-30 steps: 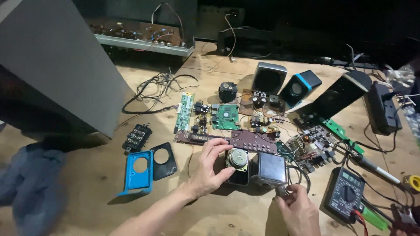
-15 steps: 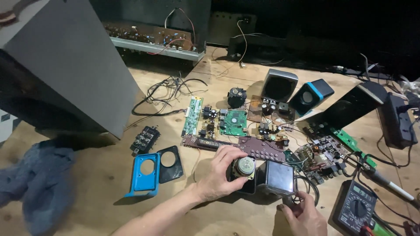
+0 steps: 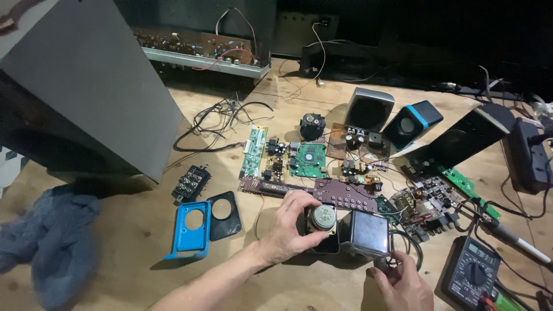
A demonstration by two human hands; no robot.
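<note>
— So, what's your left hand [image 3: 288, 230] on?

— You've got it wrapped around a small round speaker driver with a brass-coloured metal back [image 3: 321, 219], sitting in its black housing, low on the wooden bench [image 3: 115, 253], at about six o'clock.

— And your right hand [image 3: 403, 282]?

— At five o'clock, your fingers are pinched on black wires [image 3: 403, 253] just under the silver-grey speaker cube [image 3: 368, 233], which touches the driver's housing.

— Nearby?

— At nine o'clock of your left hand lies a blue plastic frame [image 3: 190, 229]; a black multimeter [image 3: 469, 276] is at three o'clock.

The near wooden table [image 3: 132, 242] is evenly lit and sharp. The far side sinks into darkness (details lost).
</note>
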